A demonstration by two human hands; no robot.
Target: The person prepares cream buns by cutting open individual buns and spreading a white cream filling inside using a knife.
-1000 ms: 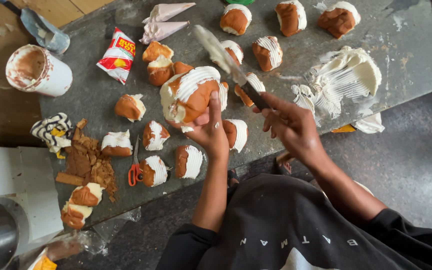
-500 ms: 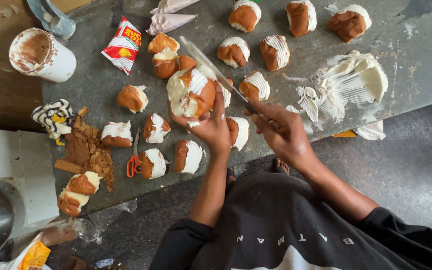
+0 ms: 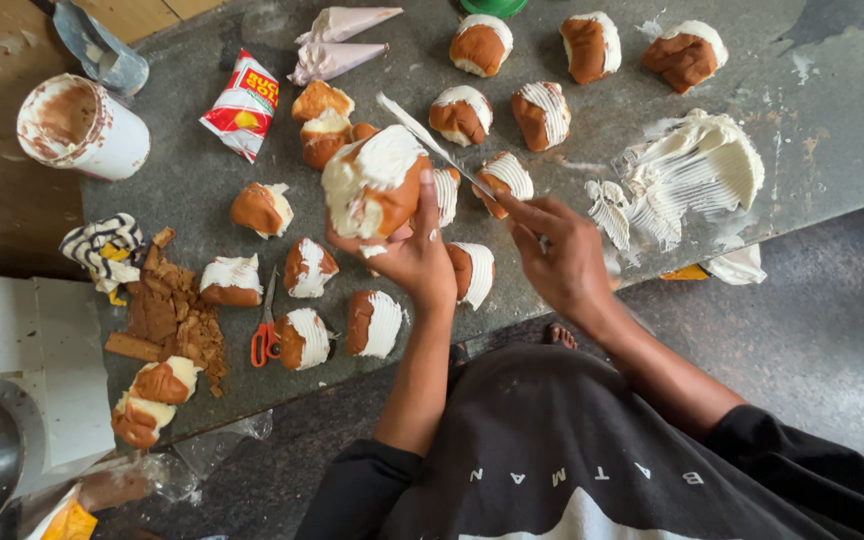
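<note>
The cream-covered bun [image 3: 377, 190] sits just above the middle of the frame, raised off the grey counter [image 3: 812, 140] in the left hand [image 3: 407, 255], whose fingers curl up around its underside in a firm grip. The palette knife [image 3: 432, 145] lies just right of the bun, its long axis running from upper left down to lower right, tip touching the bun's upper right shoulder; the right hand [image 3: 557, 255] is closed around its handle, so the knife hand is the one placed to work the cream. To the right lies a mound of white cream [image 3: 702, 170], and more creamed buns [image 3: 302, 335] are scattered below and above. Compared with half a second earlier, the blade now rests at the bun's top edge rather than across it.
</note>
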